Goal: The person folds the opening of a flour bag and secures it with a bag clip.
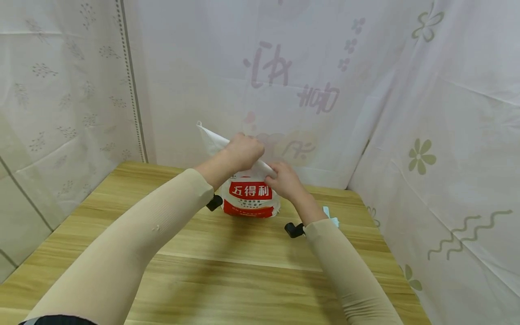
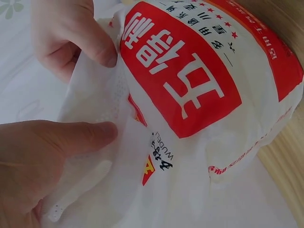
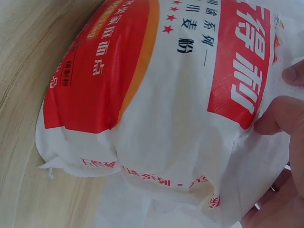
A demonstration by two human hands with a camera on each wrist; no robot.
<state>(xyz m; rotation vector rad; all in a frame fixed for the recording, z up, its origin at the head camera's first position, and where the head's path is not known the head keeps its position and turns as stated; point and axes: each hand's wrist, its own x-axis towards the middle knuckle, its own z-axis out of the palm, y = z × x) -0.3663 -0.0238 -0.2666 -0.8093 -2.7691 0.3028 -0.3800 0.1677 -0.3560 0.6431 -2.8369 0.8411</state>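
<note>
A white flour bag (image 1: pixel 250 192) with red printed panels stands towards the back of the table, its lower part bulging. My left hand (image 1: pixel 243 152) grips the bag's flat upper edge, which slants down from left to right. Lower on the same edge, my right hand (image 1: pixel 286 180) pinches the right end. In the left wrist view, the left thumb (image 2: pixel 95 135) presses along the white top of the bag, and the other hand holds the edge close by. The right wrist view shows the right hand (image 3: pixel 285 123) with its thumb against the plastic beside the red panel.
The bag stands on a wood-grain table (image 1: pixel 211 275). Printed white curtains (image 1: pixel 195 67) hang behind and along both sides. Black wrist-worn pieces (image 1: pixel 294 230) stick out near both cuffs, and a pale blue piece (image 1: pixel 334 220) shows beside the right sleeve.
</note>
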